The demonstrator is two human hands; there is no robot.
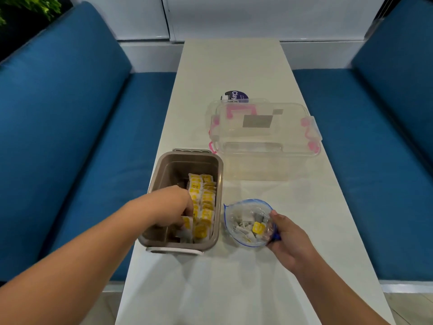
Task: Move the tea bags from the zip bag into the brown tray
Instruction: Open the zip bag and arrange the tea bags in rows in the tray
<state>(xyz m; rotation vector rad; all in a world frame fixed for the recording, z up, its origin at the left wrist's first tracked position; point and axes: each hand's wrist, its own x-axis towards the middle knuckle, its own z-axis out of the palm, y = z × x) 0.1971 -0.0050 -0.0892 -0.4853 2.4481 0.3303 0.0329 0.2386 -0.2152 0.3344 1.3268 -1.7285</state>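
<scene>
From the head camera, looking down a long pale table (234, 66) set between two blue cushioned benches (70, 125), the person's left hand (180, 207) reaches down inside the brown tray (154, 181); its fingers curl downward among the tea bags (203, 207) at the near end of the row, though whether they pinch one or have just let one go cannot be told, since the knuckles hide the tips; the reach looks like a placing move, tucking a bag upright against its neighbours so that the row stays packed along the tray's right side. The right hand (288, 240) is closed on the right edge of the zip bag (248, 221), thumb on the rim, apparently to keep the mouth gaping upward and the bag steady beside the tray for the next pick; a few tea bags lie loose in its bottom, one showing a yellow tag, so the task seems well along but unfinished. The tray is a deep, round-cornered plastic bin, matt and stiff, with a pale handle at each end; the zip bag is thin, crinkled, clear film with a blue seal line; the bags are small soft paper sachets; beyond stands a clear lidded box (264, 137) with pink clasps, and behind it a dark round lid (234, 96).
</scene>
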